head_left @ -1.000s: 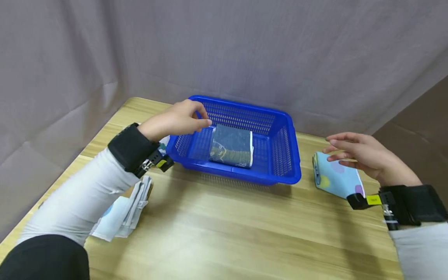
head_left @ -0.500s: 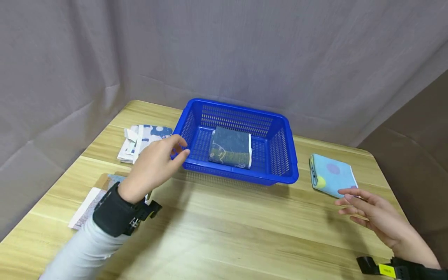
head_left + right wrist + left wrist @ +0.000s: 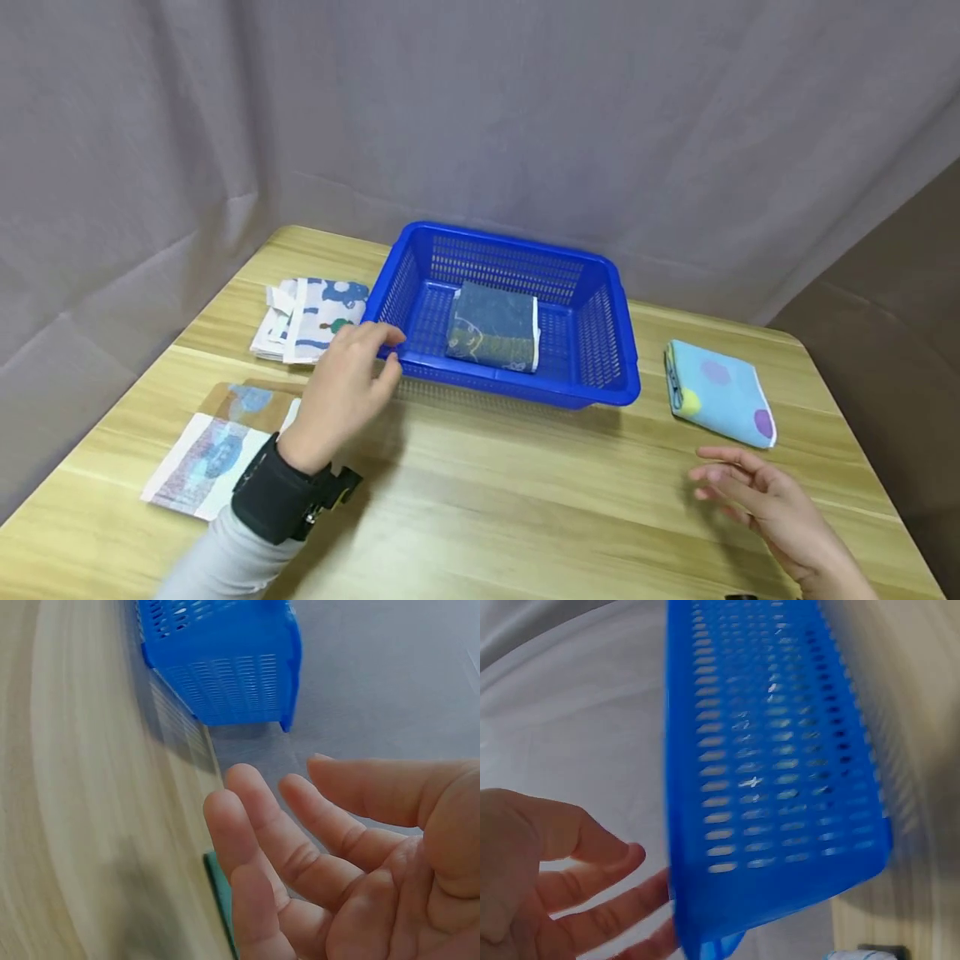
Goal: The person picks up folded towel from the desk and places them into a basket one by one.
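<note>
A blue plastic basket [image 3: 491, 379] with slotted walls stands at the back middle in the head view. Inside it lies a folded dark blue-green towel [image 3: 492, 323]. My left hand [image 3: 347, 392] is at the basket's front left corner, thumb apart from loosely bent fingers, nothing between them. In the left wrist view its fingertips [image 3: 649, 889] are right at the rim. My right hand [image 3: 780, 508] hovers over the table's right side, fingers relaxed and holding nothing. Behind it lies a folded light blue towel [image 3: 720, 387] with purple and yellow dots.
Left of the basket lies a folded white-and-blue patterned towel [image 3: 322, 317]. Nearer the front left is another folded towel or pair, brown and white with blue patches [image 3: 213, 454], partly behind my left wrist. A grey curtain [image 3: 480, 125] hangs behind the wooden table [image 3: 525, 517].
My left hand has drawn back from over the basket toward its front left corner. My right hand has moved from above the dotted towel toward the front. The towel in the basket stays put.
</note>
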The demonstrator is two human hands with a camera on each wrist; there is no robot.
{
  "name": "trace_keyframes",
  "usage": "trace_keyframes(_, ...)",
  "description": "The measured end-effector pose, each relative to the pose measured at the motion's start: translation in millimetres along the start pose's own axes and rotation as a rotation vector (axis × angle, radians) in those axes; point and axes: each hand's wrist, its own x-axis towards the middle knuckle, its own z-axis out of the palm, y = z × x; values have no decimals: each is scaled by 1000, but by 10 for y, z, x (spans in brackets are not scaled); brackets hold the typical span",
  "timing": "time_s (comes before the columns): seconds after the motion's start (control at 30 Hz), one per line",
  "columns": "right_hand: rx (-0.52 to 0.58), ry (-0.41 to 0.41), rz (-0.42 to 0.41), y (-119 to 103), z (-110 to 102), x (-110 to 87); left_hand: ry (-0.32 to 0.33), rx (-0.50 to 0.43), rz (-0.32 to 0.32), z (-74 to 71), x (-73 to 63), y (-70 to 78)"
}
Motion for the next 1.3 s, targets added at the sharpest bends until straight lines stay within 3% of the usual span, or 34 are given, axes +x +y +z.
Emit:
trace_keyframes(0.1, -8, 39, 18, 24, 39, -15, -38, 27, 44, 54, 19, 9)
trace_keyframes(0.27, 30, 70, 25, 98, 179, 25, -139, 117, 89, 21, 21, -38)
trace_keyframes(0.5, 16, 132, 65, 99, 250, 82, -153, 198, 96, 10, 1, -45)
trace_keyframes(0.63, -61, 153, 76, 13, 201, 96, -175, 191, 85, -19, 24, -8)
trace_keyframes(1.07, -305, 316, 86, -290, -280, 181, -220, 159, 82, 3, 82, 6)
trace_keyframes(1.3, -352, 377, 214, -364, -767, 314, -233, 146, 82, -48, 51, -27)
